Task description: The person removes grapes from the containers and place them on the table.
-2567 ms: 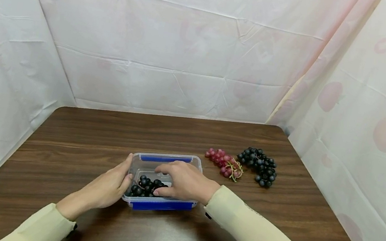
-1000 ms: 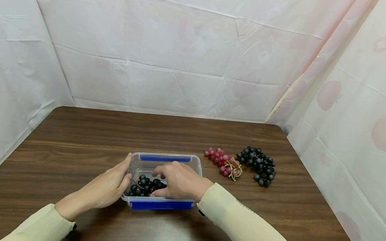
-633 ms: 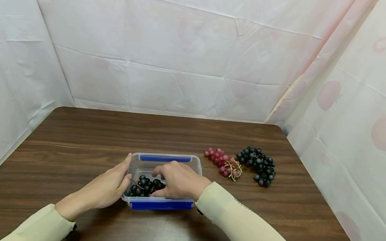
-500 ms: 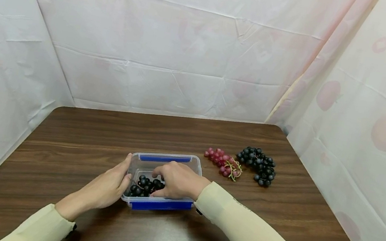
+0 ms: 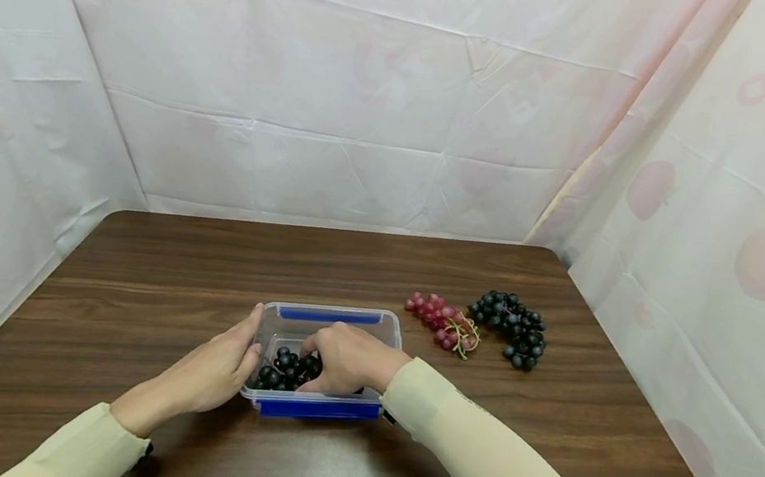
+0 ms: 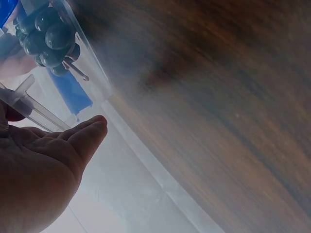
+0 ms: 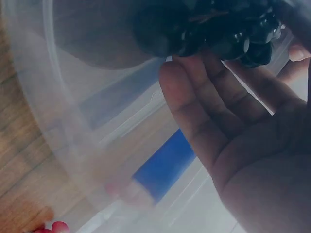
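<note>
A clear plastic container [image 5: 386,329] with blue clips stands on the table, and a bunch of black grapes [image 5: 278,376] lies inside at its near left. My left hand [image 5: 212,366] rests along the container's left wall with its fingers fairly straight and the thumb near the rim. Reaching into the container, my right hand [image 5: 346,360] holds the right side of the bunch. In the right wrist view its fingers [image 7: 189,104] curve against the underside of the black grapes [image 7: 223,34]. The hand hides part of the bunch in the head view.
Beyond the container to the right lies a bunch of red grapes [image 5: 436,314] with a bare green stem. Another bunch of black grapes [image 5: 511,326] is beside it. The brown wooden table [image 5: 199,259] is enclosed by pale curtains [image 5: 344,99] at the back and sides.
My right hand has shifted slightly left and lower in the container, closing in on the black grapes. My left hand stays at the container's left wall. The other bunches have not moved.
</note>
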Motion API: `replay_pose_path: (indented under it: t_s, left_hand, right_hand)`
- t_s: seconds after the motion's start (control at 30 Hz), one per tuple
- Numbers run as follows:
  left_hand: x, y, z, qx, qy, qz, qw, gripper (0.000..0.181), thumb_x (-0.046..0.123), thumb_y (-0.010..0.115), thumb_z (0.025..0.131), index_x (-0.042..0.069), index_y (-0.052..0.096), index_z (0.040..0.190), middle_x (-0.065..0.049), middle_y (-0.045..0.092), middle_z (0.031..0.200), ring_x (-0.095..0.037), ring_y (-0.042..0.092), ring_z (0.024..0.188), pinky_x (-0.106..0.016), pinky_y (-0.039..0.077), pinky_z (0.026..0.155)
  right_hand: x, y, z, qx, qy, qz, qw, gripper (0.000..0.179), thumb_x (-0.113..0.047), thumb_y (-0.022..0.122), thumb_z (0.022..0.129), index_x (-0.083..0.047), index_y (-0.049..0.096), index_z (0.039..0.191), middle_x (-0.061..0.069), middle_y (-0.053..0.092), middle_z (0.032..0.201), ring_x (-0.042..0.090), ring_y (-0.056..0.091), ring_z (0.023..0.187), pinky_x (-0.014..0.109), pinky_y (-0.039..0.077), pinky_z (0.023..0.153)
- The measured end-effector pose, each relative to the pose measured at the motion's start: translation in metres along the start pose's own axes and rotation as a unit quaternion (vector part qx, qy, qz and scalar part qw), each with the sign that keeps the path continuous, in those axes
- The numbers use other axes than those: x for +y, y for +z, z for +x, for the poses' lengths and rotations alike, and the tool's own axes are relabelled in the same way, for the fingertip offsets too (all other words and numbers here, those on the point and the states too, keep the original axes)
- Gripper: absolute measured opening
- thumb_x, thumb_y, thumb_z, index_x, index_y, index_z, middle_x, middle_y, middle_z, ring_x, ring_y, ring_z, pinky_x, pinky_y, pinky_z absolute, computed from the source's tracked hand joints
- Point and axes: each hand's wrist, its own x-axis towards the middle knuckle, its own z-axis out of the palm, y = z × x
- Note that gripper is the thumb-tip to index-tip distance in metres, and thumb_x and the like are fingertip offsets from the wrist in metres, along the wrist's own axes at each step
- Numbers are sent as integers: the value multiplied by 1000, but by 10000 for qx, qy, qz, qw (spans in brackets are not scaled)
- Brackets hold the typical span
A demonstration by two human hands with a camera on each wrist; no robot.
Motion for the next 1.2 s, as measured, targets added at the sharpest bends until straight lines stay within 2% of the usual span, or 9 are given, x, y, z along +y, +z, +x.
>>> replay_pose_path:
  t_s: [0.23, 0.47, 0.77, 0.93, 1.03, 1.2]
  left_hand:
    - [1, 0, 0, -4, -31, -9, 10000, 66, 20, 42, 110, -6, 10, 162, -25, 22, 165, -39, 35, 147, -59, 34, 115]
    - [1, -1, -1, 0, -24, -30, 10000, 66, 19, 42, 110, -6, 10, 162, -25, 23, 165, -39, 35, 146, -59, 35, 115]
    - [2, -2, -1, 198, 163, 87, 9996, 64, 15, 44, 109, -10, 14, 160, -27, 25, 164, -41, 36, 146, -58, 35, 115]
    - [1, -3, -1, 185, 157, 95, 9997, 63, 16, 43, 109, -9, 14, 160, -27, 25, 164, -41, 36, 146, -58, 35, 115]
    - [1, -3, -1, 172, 147, 78, 9997, 63, 16, 43, 109, -9, 14, 160, -27, 24, 164, -41, 35, 146, -58, 34, 116]
    - [1, -2, -1, 176, 159, 82, 9997, 63, 15, 43, 109, -9, 14, 160, -27, 25, 164, -41, 36, 146, -59, 35, 115]
  right_hand:
    - [-1, 0, 0, -96, 31, 117, 9999, 47, -44, 83, 86, -19, 74, 126, -4, 71, 125, 9, 66, 111, 26, 55, 93]
    - [-2, 0, 2, -128, 95, 180, 9997, 45, -40, 84, 86, -18, 74, 125, -3, 71, 125, 7, 66, 108, 26, 56, 91]
    - [0, 1, 4, 87, -104, 307, 9994, 40, -34, 88, 83, -17, 76, 117, -6, 73, 101, 1, 57, 68, 17, 52, 72]
    - [-1, 0, 4, 166, -172, 421, 9988, 35, -30, 87, 83, -16, 77, 114, -10, 66, 72, 0, 47, 51, 17, 49, 58]
    - [-2, 0, 3, 201, -206, 436, 9986, 32, -28, 87, 84, -16, 78, 112, -12, 60, 61, -1, 43, 45, 16, 47, 53]
    - [-2, -1, 2, 222, -227, 492, 9983, 30, -26, 86, 84, -16, 78, 111, -12, 58, 58, -1, 42, 42, 15, 46, 51]
